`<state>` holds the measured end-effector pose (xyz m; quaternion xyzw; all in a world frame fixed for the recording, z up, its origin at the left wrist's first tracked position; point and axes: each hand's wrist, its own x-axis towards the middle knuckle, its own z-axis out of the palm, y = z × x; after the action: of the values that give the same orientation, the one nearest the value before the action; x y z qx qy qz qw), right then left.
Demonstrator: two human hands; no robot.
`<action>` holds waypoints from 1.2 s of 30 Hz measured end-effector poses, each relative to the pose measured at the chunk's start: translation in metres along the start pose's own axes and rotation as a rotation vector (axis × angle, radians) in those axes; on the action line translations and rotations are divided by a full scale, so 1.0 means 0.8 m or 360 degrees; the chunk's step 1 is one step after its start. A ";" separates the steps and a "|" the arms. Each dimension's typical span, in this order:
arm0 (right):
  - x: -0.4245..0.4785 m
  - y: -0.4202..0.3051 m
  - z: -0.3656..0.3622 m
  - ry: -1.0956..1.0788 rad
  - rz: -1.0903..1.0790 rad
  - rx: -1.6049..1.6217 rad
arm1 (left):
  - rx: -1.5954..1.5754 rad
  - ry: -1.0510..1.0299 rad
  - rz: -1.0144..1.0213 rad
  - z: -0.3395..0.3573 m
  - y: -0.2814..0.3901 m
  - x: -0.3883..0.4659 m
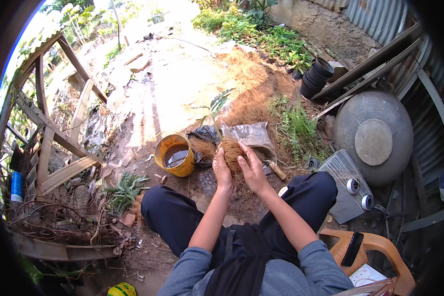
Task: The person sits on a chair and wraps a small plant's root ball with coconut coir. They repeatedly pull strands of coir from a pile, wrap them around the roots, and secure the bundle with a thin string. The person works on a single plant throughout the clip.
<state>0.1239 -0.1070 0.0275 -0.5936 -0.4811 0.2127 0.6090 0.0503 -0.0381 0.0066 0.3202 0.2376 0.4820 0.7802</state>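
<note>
Between my two palms is a ball of brown coconut fibre (231, 151), with a leafy green plant (217, 103) rising from its top. My left hand (222, 171) cups the ball's left side, fingers pointing up. On its right side rests my right hand (252, 171), fingers spread along the fibre. Just left stands a yellow bucket (185, 165) of murky brown water. Behind the ball lie a black plastic bag (207, 132) and a clear plastic bag (249, 134) with dark contents. A tool with a wooden handle (277, 170) lies by my right hand; its far end is partly hidden.
Loose coconut fibre (249, 85) spreads over the ground ahead. Stacked black pots (315, 78), a fern (299, 124), a large round grey vessel (373, 107) and rolls of tape (367, 202) are at right. An orange plastic chair (388, 251) holds a phone (352, 248). Wooden framing (55, 135) stands left.
</note>
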 end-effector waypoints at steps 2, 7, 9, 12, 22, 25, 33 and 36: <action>0.005 -0.018 -0.006 0.0056 -0.0229 -0.0490 | 0.0099 0.0032 0.0136 -0.013 -0.002 0.004; 0.015 -0.019 0.004 -0.0118 -0.0488 -0.1028 | 0.0329 -0.0105 0.0342 -0.009 -0.015 0.004; 0.015 -0.007 0.009 -0.0097 -0.0392 -0.0793 | 0.0264 -0.0051 0.0260 0.000 -0.011 -0.004; 0.011 -0.011 0.015 0.0031 -0.0272 -0.0520 | 0.0008 -0.0070 -0.0029 -0.017 -0.012 0.002; 0.004 0.014 0.010 0.0279 0.0327 0.0835 | -0.0368 -0.0142 -0.0327 -0.010 -0.022 -0.005; 0.001 0.021 0.010 0.0312 0.0282 0.0921 | -0.0335 -0.0160 -0.0281 -0.011 -0.027 -0.004; -0.009 0.025 0.003 0.0343 0.0241 0.0275 | -0.0407 -0.0108 -0.0274 -0.001 -0.021 -0.004; -0.004 0.024 -0.010 0.0303 0.0269 0.0294 | -0.0247 -0.0114 -0.0222 0.002 -0.016 -0.006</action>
<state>0.1351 -0.1096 0.0098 -0.5909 -0.3478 0.2493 0.6839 0.0572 -0.0468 -0.0015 0.2584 0.1932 0.4318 0.8423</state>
